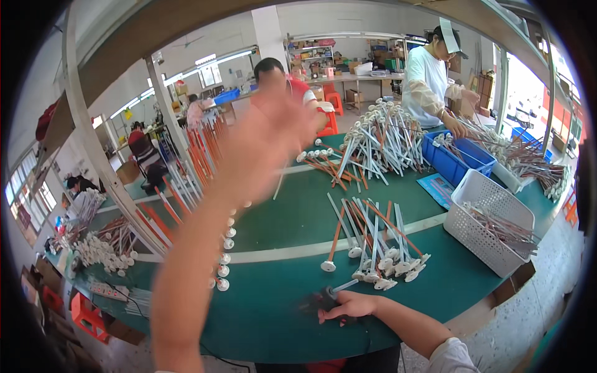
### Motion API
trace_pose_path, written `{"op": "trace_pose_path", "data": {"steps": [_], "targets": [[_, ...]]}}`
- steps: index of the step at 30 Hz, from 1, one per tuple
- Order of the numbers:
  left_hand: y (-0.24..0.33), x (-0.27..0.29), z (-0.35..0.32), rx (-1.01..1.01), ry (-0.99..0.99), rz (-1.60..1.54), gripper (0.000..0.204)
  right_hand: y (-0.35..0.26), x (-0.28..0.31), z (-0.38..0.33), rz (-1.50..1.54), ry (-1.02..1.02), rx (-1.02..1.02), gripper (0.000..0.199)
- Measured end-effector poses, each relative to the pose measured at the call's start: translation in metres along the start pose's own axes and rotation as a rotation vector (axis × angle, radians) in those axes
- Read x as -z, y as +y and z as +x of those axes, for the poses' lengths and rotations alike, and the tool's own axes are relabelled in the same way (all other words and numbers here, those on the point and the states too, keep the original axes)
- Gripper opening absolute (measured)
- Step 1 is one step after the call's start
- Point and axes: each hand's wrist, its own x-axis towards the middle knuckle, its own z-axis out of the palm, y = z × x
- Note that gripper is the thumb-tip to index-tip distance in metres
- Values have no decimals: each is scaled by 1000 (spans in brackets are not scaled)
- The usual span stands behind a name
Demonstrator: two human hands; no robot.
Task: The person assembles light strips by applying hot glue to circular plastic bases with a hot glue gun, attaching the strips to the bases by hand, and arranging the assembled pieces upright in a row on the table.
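Note:
My left hand is raised high over the left-middle of the bench and smeared by motion; its fingers and anything in them cannot be made out. Low in front of me, my right hand is closed around a dark glue gun, partly blurred, with a pale stick jutting from it. Just beyond it lies a loose pile of brown and clear rods with round white ends. A column of round white ends runs beside my left forearm, which hides part of that row.
A white perforated basket with rods stands at the right edge. Behind it is a blue bin, where a co-worker handles rods. A big rod heap lies mid-back. A power strip sits at left; another person faces me.

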Motion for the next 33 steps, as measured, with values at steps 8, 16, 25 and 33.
{"op": "trace_pose_path", "data": {"steps": [8,16,25,33], "targets": [[-274,-120,-123,435,-557,650,32,10,3,0,-22,-29,30,37],[-269,-93,-84,722,-802,682,26,22,9,6,-15,-135,-8,29],[-199,32,-107,576,-339,781,12,4,9,-3,46,-49,22,28],[-206,-6,-204,407,318,92,6,-3,16,-12,335,196,73,37]]}}
